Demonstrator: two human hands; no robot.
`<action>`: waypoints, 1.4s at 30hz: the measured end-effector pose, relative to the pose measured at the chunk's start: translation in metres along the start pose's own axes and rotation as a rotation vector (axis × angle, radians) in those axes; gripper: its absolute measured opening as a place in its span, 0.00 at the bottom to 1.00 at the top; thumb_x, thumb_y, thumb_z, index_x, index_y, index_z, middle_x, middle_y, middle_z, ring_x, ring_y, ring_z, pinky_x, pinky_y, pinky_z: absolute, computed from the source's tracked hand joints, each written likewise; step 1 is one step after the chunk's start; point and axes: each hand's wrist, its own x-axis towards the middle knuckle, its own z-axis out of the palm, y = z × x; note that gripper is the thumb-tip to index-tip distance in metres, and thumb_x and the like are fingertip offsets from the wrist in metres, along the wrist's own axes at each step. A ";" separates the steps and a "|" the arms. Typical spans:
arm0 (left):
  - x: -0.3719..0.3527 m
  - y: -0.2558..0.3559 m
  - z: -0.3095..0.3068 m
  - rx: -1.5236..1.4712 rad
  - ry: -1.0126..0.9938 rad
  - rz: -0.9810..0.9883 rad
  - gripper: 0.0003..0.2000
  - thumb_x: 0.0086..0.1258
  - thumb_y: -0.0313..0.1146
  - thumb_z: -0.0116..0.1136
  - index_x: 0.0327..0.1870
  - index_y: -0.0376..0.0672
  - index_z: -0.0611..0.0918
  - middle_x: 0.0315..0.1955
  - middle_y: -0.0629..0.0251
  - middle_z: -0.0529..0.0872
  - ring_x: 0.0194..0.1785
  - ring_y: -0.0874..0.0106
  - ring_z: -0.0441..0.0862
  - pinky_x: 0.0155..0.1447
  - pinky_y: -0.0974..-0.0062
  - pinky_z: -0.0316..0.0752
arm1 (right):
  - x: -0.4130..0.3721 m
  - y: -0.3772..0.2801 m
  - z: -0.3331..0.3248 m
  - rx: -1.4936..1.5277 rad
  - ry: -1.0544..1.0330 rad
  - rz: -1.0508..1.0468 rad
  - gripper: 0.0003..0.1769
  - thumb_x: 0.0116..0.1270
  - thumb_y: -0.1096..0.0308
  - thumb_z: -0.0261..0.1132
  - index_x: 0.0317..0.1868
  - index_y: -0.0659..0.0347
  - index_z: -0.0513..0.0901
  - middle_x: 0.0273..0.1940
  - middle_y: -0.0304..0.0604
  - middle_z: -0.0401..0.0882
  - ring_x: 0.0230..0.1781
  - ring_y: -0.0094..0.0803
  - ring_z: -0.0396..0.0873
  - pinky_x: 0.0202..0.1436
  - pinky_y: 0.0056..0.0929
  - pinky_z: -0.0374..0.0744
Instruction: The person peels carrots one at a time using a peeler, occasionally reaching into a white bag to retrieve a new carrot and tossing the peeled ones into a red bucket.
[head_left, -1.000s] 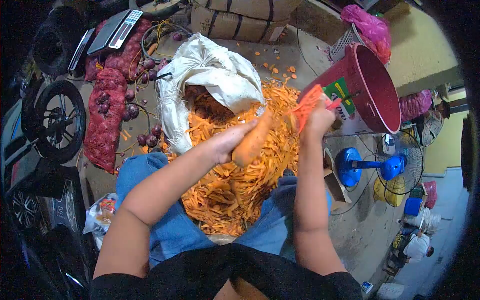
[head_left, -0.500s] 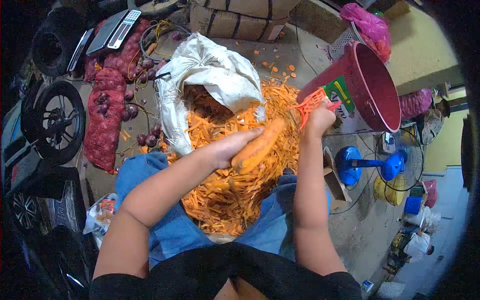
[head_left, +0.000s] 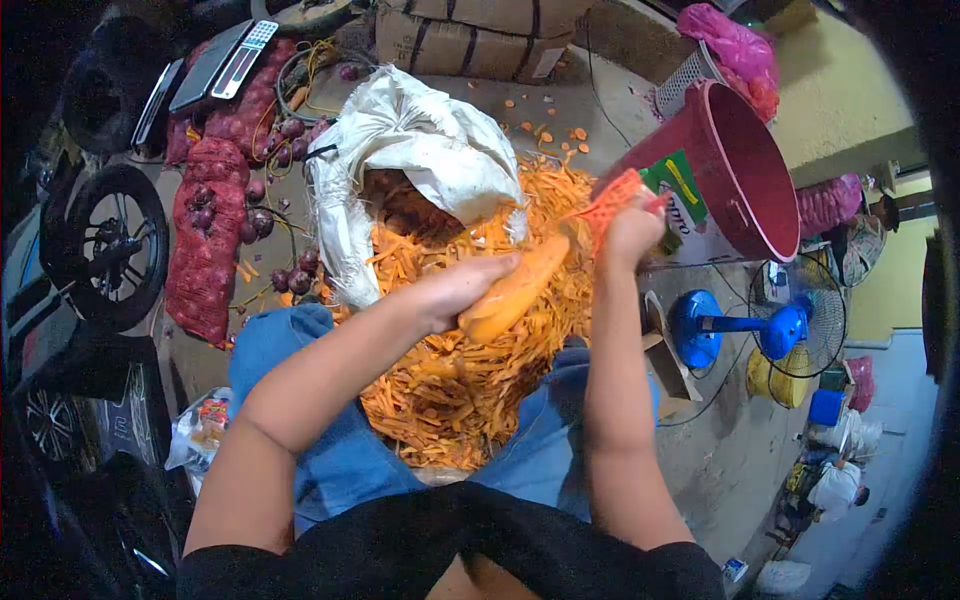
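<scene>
My left hand (head_left: 463, 291) is wrapped round a large orange carrot (head_left: 522, 286), whose far end tilts up to the right. A red-orange plastic peeler (head_left: 606, 207) sits in the closed fingers of my right hand (head_left: 633, 238), just beyond the carrot's upper tip; its outline is blurred by motion. Below both hands, between my knees, spreads a big heap of carrot peelings (head_left: 430, 395). A white woven sack (head_left: 430, 125) lies open behind the heap, with orange pieces showing inside its mouth.
A tilted red bucket (head_left: 655, 145) stands just beyond my right hand. Red net bags of onions (head_left: 207, 240) and a scale (head_left: 215, 70) are at the left. A blue fan (head_left: 700, 325) stands at the right. A person (head_left: 835, 490) is far off at the right.
The peeler has turned and blurred slightly near the carrot's tip. The carrot's side facing me now looks smoother and brighter. My left hand has barely shifted.
</scene>
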 end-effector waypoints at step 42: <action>0.003 0.004 -0.010 -0.149 0.117 0.071 0.18 0.65 0.42 0.33 0.46 0.39 0.69 0.35 0.64 0.77 0.35 0.75 0.76 0.41 0.78 0.71 | -0.033 -0.013 0.006 -0.021 -0.247 -0.193 0.08 0.59 0.67 0.51 0.30 0.63 0.70 0.21 0.30 0.65 0.21 0.18 0.63 0.24 0.19 0.63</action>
